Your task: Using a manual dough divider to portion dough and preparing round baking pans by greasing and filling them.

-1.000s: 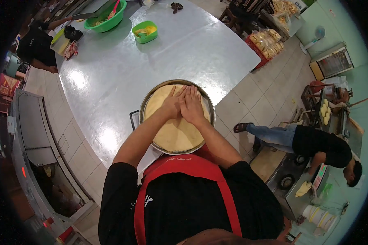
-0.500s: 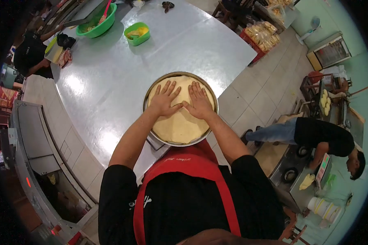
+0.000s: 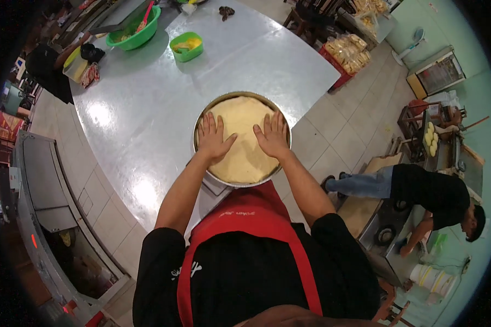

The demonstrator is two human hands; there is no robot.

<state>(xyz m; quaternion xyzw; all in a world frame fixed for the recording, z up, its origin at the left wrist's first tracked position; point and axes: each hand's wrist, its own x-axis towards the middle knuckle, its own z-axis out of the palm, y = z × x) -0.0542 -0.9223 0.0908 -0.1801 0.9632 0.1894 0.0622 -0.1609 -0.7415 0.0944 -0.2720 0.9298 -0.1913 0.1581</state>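
A round sheet of pale dough (image 3: 244,158) lies in a round metal pan (image 3: 240,95) at the near edge of the metal table (image 3: 147,109). On the dough's left side my left hand (image 3: 213,137) rests flat, fingers spread toward the pan's far left rim. My right hand (image 3: 273,136) lies flat on the dough's right side, its fingers near the far right rim. Both thumbs point inward, with bare dough between them. Neither hand grips anything.
Farther off on the table stand a small green container (image 3: 186,48) with yellow contents and a large green bowl (image 3: 142,38) holding a red-handled utensil. A person (image 3: 431,188) bends over a stove at the right. Another person (image 3: 48,71) stands far left. A red crate (image 3: 338,73) holds bagged goods.
My hands have moved apart from the middle of the dough, the left one leftward and the right one rightward. The person at the right has shifted an arm.
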